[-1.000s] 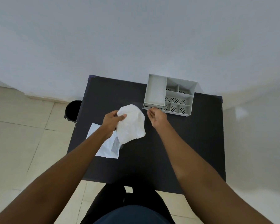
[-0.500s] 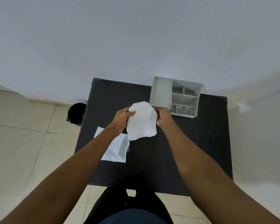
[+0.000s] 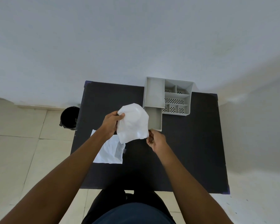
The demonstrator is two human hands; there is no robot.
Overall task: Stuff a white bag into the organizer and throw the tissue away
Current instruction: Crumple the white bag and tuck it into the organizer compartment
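Observation:
My left hand (image 3: 111,124) grips the top left edge of a crumpled white bag (image 3: 132,123) and holds it up over the black table (image 3: 192,151). The grey organizer (image 3: 176,97) stands at the table's back edge, with its lower drawer (image 3: 155,118) pulled out toward me. The bag hangs just left of the drawer and covers its left edge. My right hand (image 3: 156,139) is pinched at the drawer's front edge, beside the bag's lower right corner. A flat white tissue (image 3: 107,152) lies on the table under my left forearm, partly hidden by it.
A black bin (image 3: 69,118) stands on the tiled floor off the table's left edge. A pale wall rises right behind the table. A greyish translucent piece (image 3: 120,148) lies on the tissue's right side. My legs are at the table's near edge.
The organizer's drawer has slid out toward me with my right hand at its front. My left hand has carried the bag to the right, up beside the drawer.

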